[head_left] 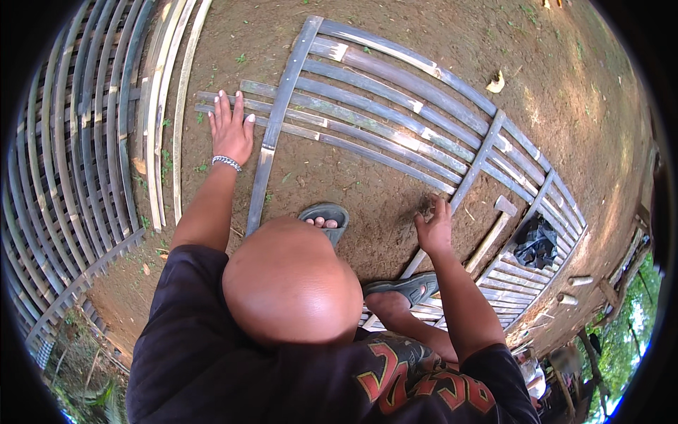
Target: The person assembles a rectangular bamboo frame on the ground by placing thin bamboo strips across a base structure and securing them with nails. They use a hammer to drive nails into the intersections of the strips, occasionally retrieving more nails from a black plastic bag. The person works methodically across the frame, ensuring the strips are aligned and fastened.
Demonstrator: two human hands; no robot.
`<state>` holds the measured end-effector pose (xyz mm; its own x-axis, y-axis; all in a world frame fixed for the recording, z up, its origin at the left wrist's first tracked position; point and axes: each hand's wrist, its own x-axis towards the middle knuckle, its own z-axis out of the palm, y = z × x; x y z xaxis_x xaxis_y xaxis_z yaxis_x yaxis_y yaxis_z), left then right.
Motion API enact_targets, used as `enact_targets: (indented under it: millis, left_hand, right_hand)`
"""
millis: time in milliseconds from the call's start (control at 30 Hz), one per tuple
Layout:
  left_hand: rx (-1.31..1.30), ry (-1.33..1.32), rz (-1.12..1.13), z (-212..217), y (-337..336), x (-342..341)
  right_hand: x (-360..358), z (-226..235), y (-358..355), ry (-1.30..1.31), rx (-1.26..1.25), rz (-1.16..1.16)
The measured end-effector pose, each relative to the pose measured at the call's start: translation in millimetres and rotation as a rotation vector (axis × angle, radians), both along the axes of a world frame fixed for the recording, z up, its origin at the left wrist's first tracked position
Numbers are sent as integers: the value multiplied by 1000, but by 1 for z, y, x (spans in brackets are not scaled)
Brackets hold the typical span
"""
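1. The left hand [231, 131] lies in the upper left of the frame, fully open with fingers spread and palm down. It presses flat on the free ends of two bamboo slats [212, 102] that jut out to the left of a lattice panel.
2. A beaded bracelet [227, 162] circles the left wrist just below the hand.
3. The right hand [433, 227] sits right of centre, well apart from the left. Its fingers curl loosely downward and the fingertips touch the dirt beside the lower end of a cross slat. Whether they pinch anything cannot be told; the spot is blurred and dusty.
4. The bamboo lattice panel [395, 116] fills the upper centre and right of the frame, lying flat on the bare earth [339, 184]. Long curved slats run left to right, crossed by a few shorter slats.
5. A hammer [494, 230] with a pale wooden handle lies on the panel just right of the right hand, not touched by it.
6. A crumpled dark cloth [534, 242] rests on the panel further right.
7. Two feet in grey sandals [323, 214] show in the centre, one on the dirt, one on the panel's lower slats.
8. A second bamboo lattice [63, 177] curves along the left edge of the frame.
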<state>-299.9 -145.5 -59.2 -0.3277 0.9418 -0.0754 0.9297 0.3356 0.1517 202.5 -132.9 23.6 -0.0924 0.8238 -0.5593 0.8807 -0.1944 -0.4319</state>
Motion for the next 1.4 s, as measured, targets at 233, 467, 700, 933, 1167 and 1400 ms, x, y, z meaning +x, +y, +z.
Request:
enact_targets:
  millis: [233,467,700,933,1167,1400]
  left_hand:
    - [1,5,-17,-5,1,-2]
    - [11,10,-43,-10,1,-5]
    - [-28,27,-53,-9,-1,-9]
    - [50,25,-67,3,6,15]
    - [-126,35,-231,10,12,51]
    - [-262,144,-232,12,16,57]
  right_hand:
    - [8,1,-7,-21,-63,-40]
    - [9,10,-8,-55,-69,-13]
    - [11,11,-9,-70,-90,-37]
    - [28,9,-19,-105,-47,-76]
    - [35,11,-26,-229,47,-123]
    - [45,17,-20,-172,-30,-114]
